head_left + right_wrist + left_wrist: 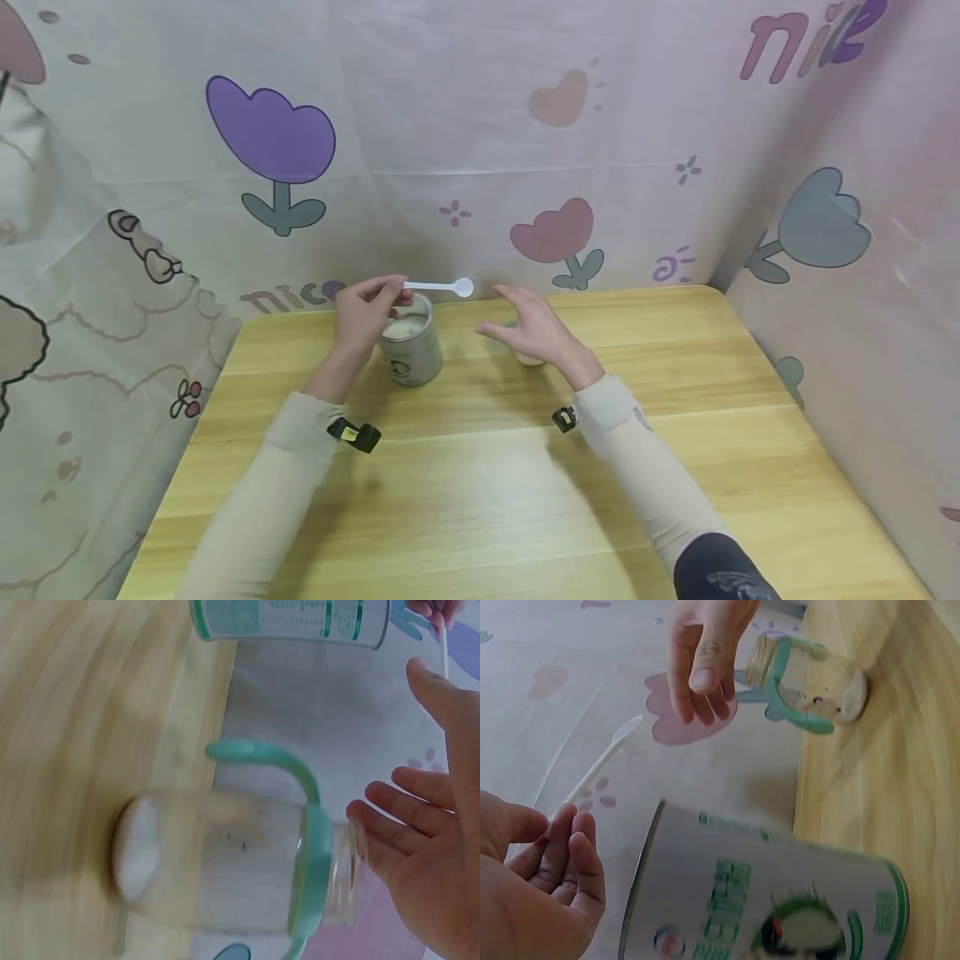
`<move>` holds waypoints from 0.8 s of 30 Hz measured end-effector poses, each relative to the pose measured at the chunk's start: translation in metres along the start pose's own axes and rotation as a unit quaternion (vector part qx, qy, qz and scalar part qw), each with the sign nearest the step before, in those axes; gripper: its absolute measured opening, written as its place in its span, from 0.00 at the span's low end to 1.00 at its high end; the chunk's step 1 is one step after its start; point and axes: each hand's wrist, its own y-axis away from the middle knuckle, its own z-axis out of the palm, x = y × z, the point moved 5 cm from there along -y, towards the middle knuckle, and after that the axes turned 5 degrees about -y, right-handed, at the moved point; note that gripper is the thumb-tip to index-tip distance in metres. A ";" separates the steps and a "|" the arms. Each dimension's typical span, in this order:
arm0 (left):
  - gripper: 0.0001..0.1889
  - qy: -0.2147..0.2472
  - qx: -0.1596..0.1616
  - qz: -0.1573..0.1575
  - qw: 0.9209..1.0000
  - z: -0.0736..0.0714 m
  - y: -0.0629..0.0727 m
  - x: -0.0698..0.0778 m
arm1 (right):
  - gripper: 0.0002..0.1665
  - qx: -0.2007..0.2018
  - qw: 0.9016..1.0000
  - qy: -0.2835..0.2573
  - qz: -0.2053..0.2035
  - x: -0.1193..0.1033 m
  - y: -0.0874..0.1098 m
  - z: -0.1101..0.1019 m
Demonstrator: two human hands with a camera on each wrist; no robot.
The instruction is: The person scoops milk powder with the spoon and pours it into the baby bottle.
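My left hand (pixel 363 315) pinches the handle of a white measuring scoop (pixel 442 287), its small round bowl pointing right. Below that hand stands a milk powder can (pixel 417 357), lidless, with pale powder inside; green print shows on its side in the left wrist view. Over a clear baby bottle (pixel 225 862) my right hand (pixel 534 327) hovers, thumb and fingers spread, holding nothing. That bottle has no cap, a green two-handled collar (pixel 313 862) and white powder at its bottom. In the head view the right hand hides most of it.
Both can and bottle stand near the back edge of the wooden table (pixel 480 500). Behind it hangs a pale curtain (pixel 420 100) printed with flowers, which also runs along the left and right sides.
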 end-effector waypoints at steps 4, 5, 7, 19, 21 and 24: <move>0.20 0.005 0.011 0.015 1.000 -0.014 0.003 -0.001 | 0.54 -0.011 1.000 -0.002 -0.001 -0.011 -0.006 0.007; 0.20 0.005 0.013 0.019 1.000 -0.017 0.004 -0.001 | 0.54 -0.013 1.000 -0.002 -0.002 -0.013 -0.007 0.009; 0.21 0.005 0.017 0.025 1.000 -0.023 0.006 -0.001 | 0.55 -0.018 1.000 -0.006 -0.006 -0.019 -0.010 0.013; 0.21 -0.022 0.042 0.025 0.999 -0.051 0.012 -0.008 | 0.56 -0.045 0.998 -0.019 -0.038 -0.046 -0.025 0.036; 0.20 -0.022 0.048 0.028 0.998 -0.056 0.014 -0.010 | 0.55 -0.049 0.998 -0.019 -0.043 -0.049 -0.027 0.040; 0.19 -0.019 0.053 0.031 0.998 -0.061 0.015 -0.013 | 0.55 -0.049 0.997 -0.017 -0.050 -0.052 -0.030 0.046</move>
